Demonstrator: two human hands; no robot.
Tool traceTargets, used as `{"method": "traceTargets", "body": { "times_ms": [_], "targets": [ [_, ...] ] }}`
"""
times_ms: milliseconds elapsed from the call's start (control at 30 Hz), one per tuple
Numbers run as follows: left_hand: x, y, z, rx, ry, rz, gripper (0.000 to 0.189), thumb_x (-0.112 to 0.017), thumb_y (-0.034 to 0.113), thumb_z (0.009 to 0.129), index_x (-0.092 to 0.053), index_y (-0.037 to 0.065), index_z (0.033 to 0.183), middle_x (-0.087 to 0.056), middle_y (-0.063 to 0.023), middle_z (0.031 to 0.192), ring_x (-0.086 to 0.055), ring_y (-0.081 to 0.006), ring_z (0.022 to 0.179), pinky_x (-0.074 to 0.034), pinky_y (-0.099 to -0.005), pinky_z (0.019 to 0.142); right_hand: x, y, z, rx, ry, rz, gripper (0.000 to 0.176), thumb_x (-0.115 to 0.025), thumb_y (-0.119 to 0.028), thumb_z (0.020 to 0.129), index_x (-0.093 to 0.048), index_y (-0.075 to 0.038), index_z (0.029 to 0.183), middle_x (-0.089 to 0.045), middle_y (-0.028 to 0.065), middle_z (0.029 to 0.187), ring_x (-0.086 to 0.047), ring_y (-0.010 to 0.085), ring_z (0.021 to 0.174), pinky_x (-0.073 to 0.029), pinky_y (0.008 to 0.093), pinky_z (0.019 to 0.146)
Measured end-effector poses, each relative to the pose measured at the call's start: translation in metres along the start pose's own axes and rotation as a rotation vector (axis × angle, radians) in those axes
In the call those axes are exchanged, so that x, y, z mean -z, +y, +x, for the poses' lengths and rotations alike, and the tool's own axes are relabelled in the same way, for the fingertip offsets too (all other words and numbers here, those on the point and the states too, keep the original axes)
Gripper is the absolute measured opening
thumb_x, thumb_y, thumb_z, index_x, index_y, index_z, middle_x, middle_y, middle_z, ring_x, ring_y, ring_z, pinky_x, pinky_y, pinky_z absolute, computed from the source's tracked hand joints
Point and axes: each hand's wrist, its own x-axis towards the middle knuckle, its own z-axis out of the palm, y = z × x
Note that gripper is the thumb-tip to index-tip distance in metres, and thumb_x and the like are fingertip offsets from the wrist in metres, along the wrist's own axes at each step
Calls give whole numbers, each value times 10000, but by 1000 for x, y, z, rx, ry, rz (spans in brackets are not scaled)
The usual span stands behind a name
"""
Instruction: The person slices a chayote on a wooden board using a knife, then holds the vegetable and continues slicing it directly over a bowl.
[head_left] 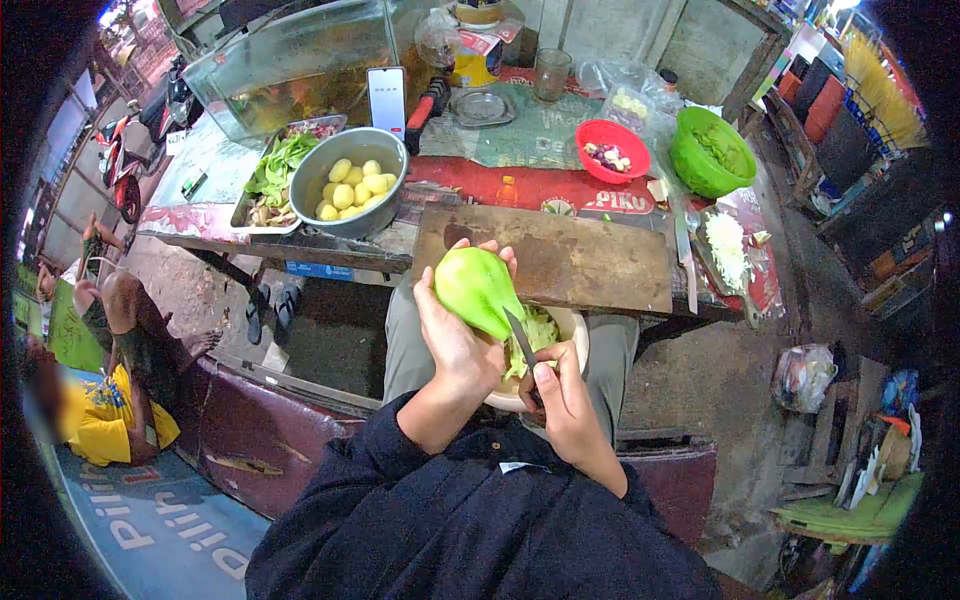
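Observation:
My left hand (pixel 462 345) cups a smooth, pear-shaped green chayote (pixel 474 287) from below, its fingers wrapped round the far side. Its narrow end points down and to the right. Closed round a knife's handle, my right hand (pixel 572 415) keeps the dark blade (pixel 520 338) against that narrow end. Under both hands, a pale bowl (pixel 577 350) on my lap holds green peelings (pixel 540 335). The handle is mostly hidden by my fingers.
Just beyond my hands lies a wooden board (pixel 560 255). Around it are a grey pot (pixel 350 215) of peeled potatoes, a red bowl (pixel 612 172), a green basket (pixel 690 180), another knife (pixel 685 245) and white shreds (pixel 725 250). A person in yellow (pixel 120 415) sits at left.

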Motion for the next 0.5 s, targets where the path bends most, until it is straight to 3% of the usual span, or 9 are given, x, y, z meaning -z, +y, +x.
{"method": "traceTargets", "body": {
  "times_ms": [500],
  "targets": [
    [-1, -2, -3, -15, -35, -3, 487, -284, 382, 1066, -488, -3, 1282, -617, -208, 1164, -619, -361, 1095, -492, -451, 1055, -3, 2, 3, 15, 9, -5, 195, -354, -207, 1120, -397, -21, 1156, -502, 53, 740, -471, 131, 658, -406, 295, 630]
  ]
}}
